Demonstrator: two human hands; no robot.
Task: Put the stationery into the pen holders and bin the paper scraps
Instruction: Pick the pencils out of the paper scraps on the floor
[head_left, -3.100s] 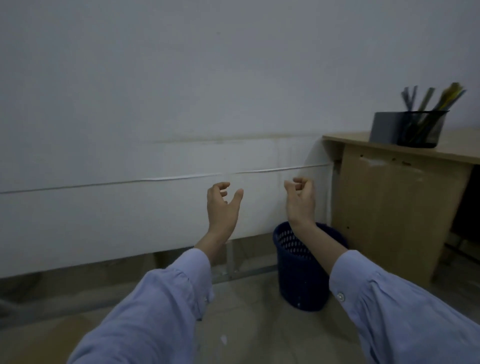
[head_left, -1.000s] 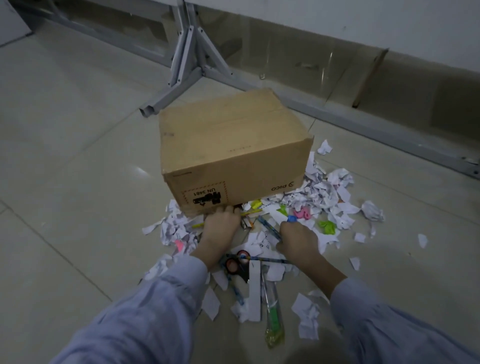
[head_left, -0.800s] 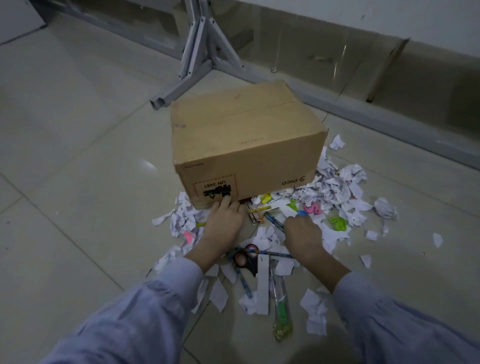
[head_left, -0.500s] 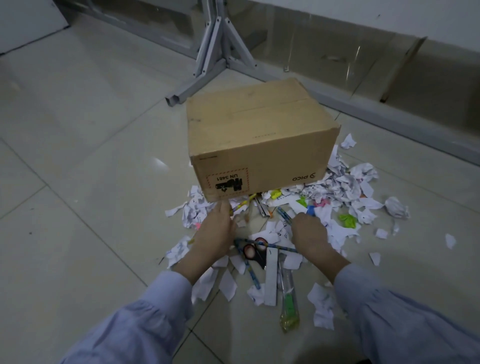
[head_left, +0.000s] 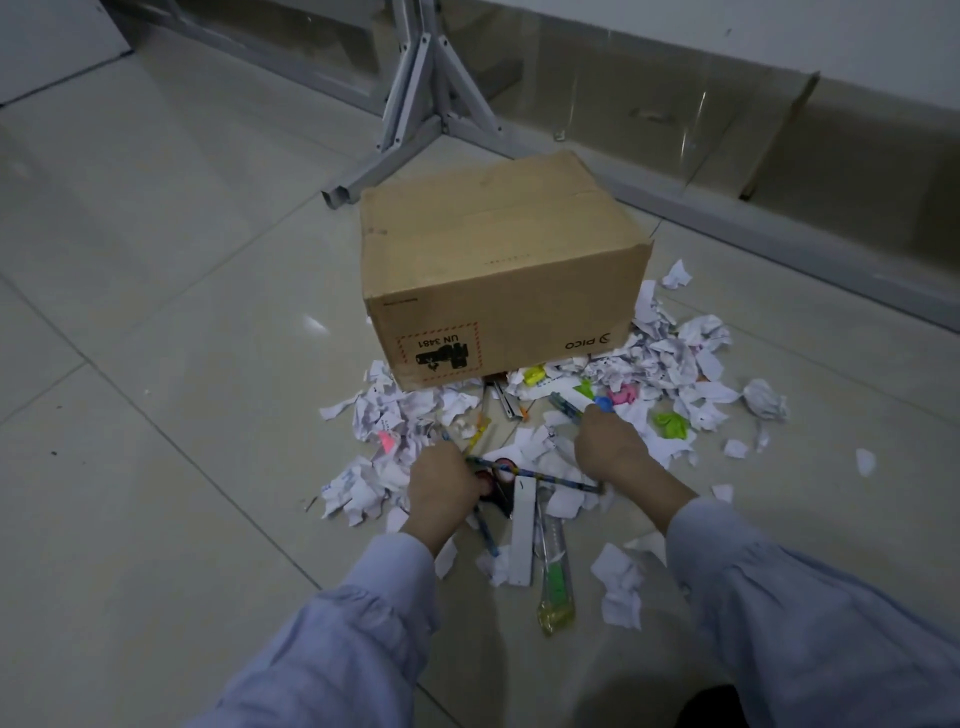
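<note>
Barely begun: paper scraps, scissors, pencil and ruler litter the floor. Left hand and right hand reach in; whether their fingers grip anything cannot be told.

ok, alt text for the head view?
Left hand and right hand reach into paper scraps and stationery strewn on a tiled floor before a cardboard box. Scissors, a pencil, a white ruler and a yellow-green tool lie near them.

Matt cardboard box, crumpled paper scraps, glossy floor tiles, painted metal frame
</note>
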